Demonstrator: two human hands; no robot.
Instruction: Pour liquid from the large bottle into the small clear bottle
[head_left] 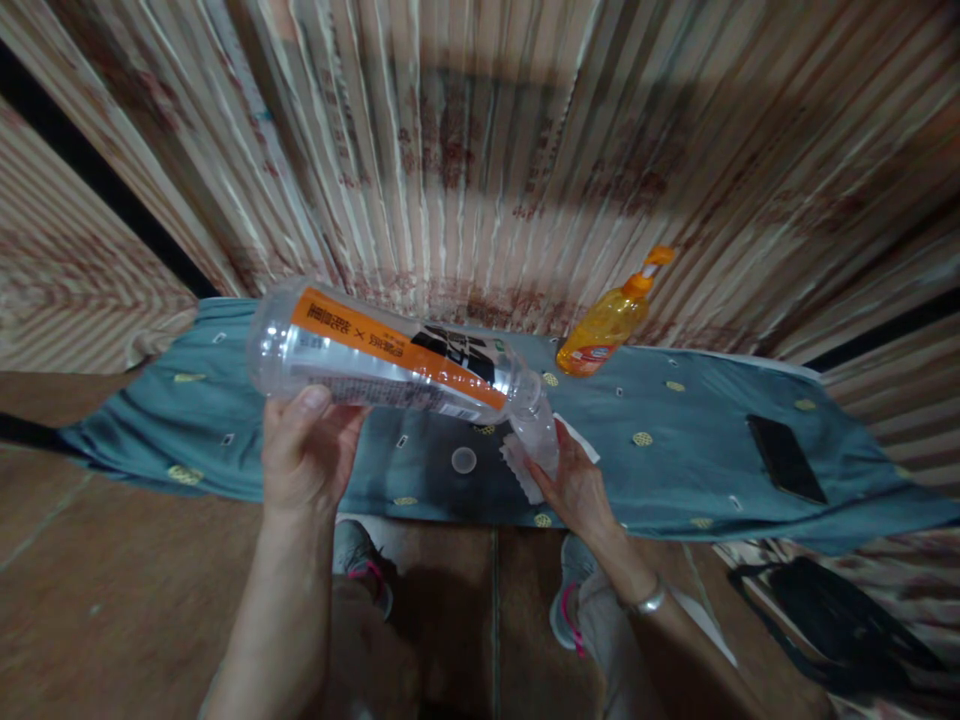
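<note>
Clear plastic drink bottle: held aslant above the teal patterned cloth, base to the left, neck dipping at the small translucent container.
Tilt: looks like pouring to me; I'd raise the base gradually and keep the two mouths lined up, as a sudden tip might spill. From where I stand, I can't make out any liquid.
Left hand: gripping the bottle from below near its base, so the neck lies well off to the right; a slight wrist turn would probably swing it a lot.
Right hand: fingers closed on the container, keeping it right under the neck; steadiness matters most here, I'd say.
Round clear lid: on the cloth between the hands.
</note>
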